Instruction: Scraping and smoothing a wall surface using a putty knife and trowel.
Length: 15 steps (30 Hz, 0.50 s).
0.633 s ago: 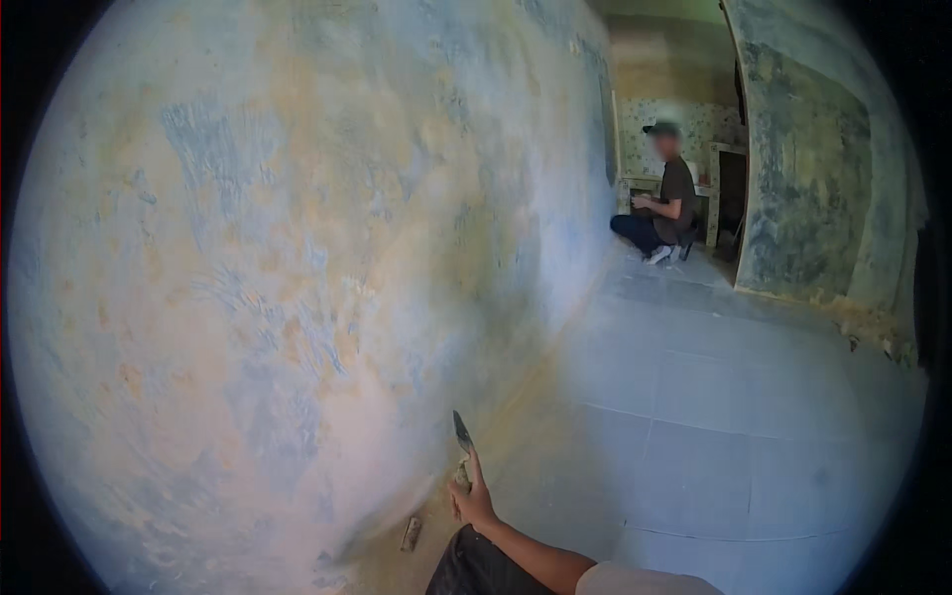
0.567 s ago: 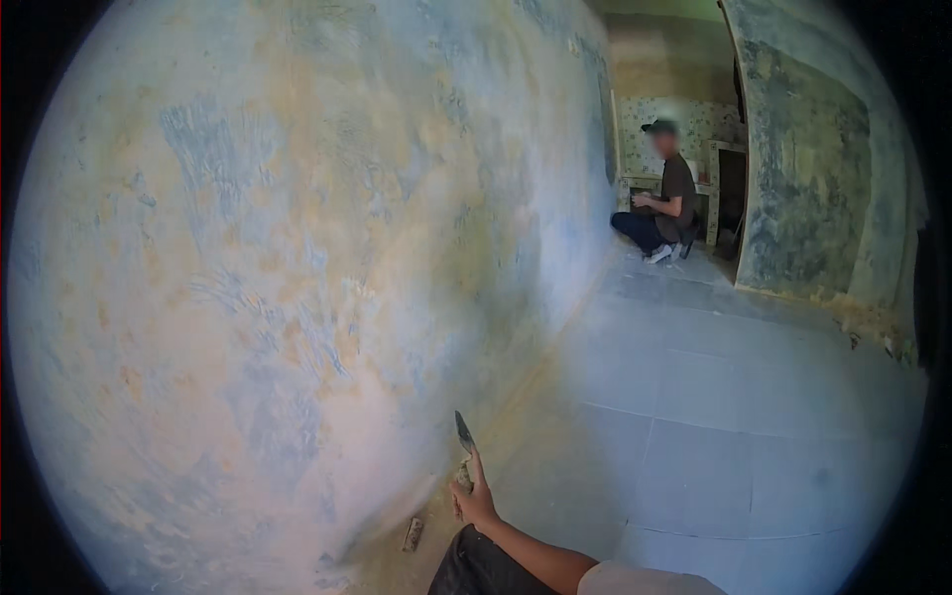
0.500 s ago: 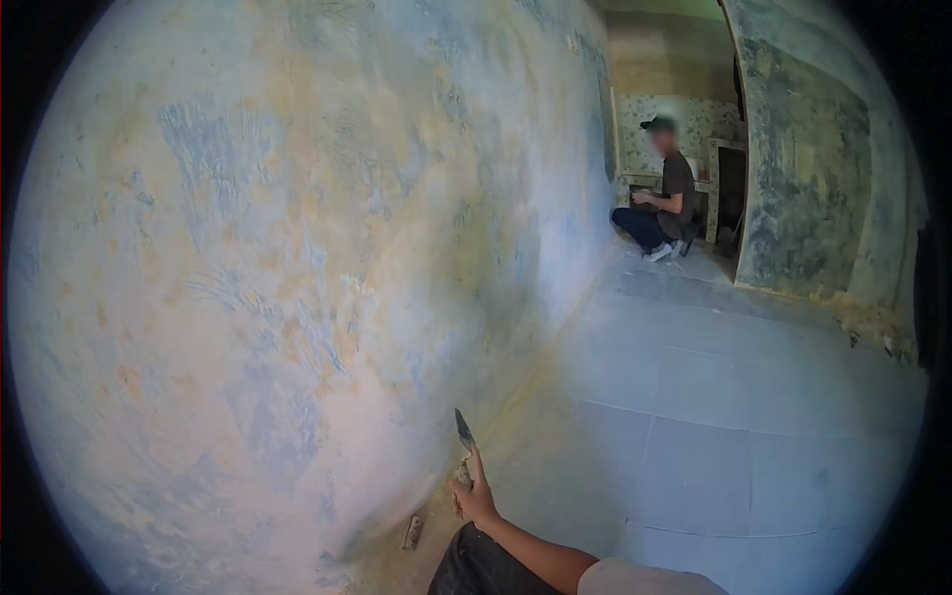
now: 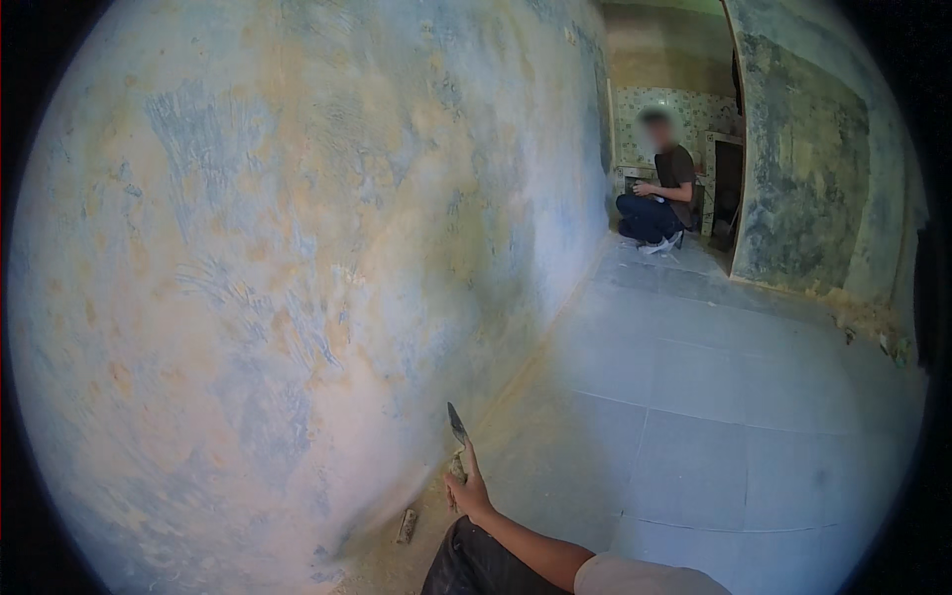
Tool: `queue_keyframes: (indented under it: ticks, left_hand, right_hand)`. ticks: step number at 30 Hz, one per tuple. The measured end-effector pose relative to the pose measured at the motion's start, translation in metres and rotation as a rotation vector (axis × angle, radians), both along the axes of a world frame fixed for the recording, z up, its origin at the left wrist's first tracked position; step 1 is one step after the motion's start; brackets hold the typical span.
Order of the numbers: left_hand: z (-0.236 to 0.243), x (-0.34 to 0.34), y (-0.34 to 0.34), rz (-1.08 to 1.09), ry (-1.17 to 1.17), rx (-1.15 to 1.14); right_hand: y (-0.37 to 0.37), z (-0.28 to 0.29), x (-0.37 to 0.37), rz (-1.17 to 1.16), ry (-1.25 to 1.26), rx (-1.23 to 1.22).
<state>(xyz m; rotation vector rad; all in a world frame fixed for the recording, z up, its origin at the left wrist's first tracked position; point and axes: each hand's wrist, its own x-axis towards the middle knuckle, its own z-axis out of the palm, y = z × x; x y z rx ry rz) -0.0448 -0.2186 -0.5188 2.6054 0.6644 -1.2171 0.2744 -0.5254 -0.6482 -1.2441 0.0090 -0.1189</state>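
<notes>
I see the right hand wrapped round a trowel near the mottled wall, an oblong block by its foot.

Crouching co-worker now more toward the camera

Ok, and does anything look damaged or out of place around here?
Yes. The left wall is blotched ochre and blue-grey with rough, scratched patches, so it looks damaged or unfinished. A small oblong block lies loose on the floor, and crumbly debris litters the foot of the right wall.
</notes>
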Motion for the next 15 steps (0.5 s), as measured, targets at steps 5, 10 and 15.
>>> queue_keyframes:
  ticks: [5,10,15]
  left_hand:
    - [-0.009,-0.011,0.007,-0.025,-0.039,-0.018]
    - [-0.032,-0.002,0.017,-0.057,-0.109,-0.066]
    - [-0.038,-0.014,0.028,-0.087,-0.119,-0.081]
  right_hand:
    - [0.000,0.005,-0.008,0.006,0.029,-0.038]
    - [0.001,-0.001,-0.002,0.001,-0.007,-0.001]
    - [0.001,0.001,0.000,0.018,-0.005,0.046]
